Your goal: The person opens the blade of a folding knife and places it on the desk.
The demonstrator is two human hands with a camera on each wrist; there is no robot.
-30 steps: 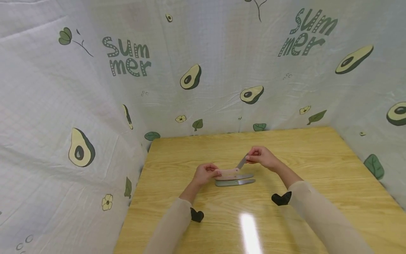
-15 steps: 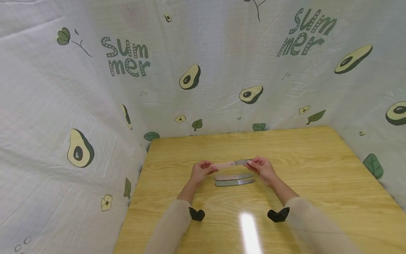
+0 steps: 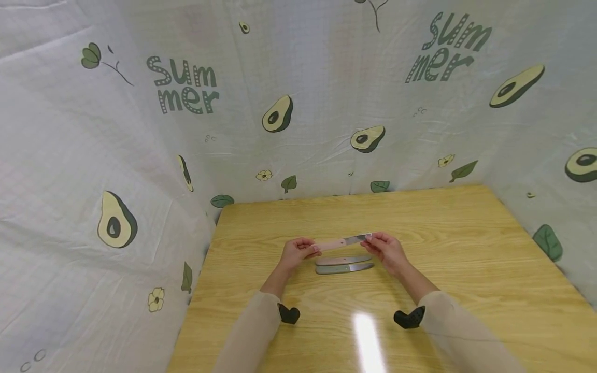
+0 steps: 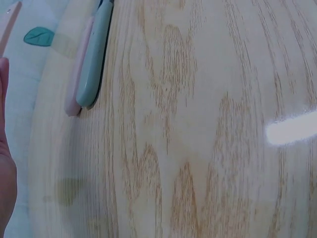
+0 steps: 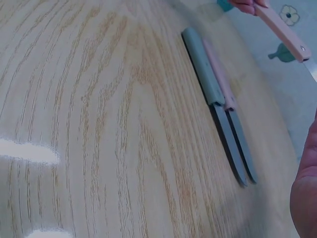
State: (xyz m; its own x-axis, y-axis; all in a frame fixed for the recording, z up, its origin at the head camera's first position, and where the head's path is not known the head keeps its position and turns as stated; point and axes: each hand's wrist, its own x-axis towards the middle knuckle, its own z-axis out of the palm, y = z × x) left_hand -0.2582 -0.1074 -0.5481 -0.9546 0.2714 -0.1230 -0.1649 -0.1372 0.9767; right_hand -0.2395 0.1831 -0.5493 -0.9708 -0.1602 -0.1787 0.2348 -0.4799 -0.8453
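Note:
My left hand (image 3: 295,253) pinches the handle end of a pink folding knife (image 3: 330,244), held above the wooden table. Its blade is folded out, and my right hand (image 3: 388,252) pinches it near the tip. On the table just in front lie two more knives with blades out: a second pink knife (image 5: 219,74) and a green knife (image 5: 204,64), side by side with handles to the left. The left wrist view shows the green handle (image 4: 95,57) and only part of my hand at the left edge.
A light wooden table (image 3: 261,217) spreads under both hands, with a bright glare (image 3: 367,336) near the front. White cloth (image 3: 317,67) printed with avocados and lettering closes off the back and sides.
The blade of the held pink knife has swung from steeply upward to nearly in line with its handle. My right hand came down with it, and the knife lifted away from the other two.

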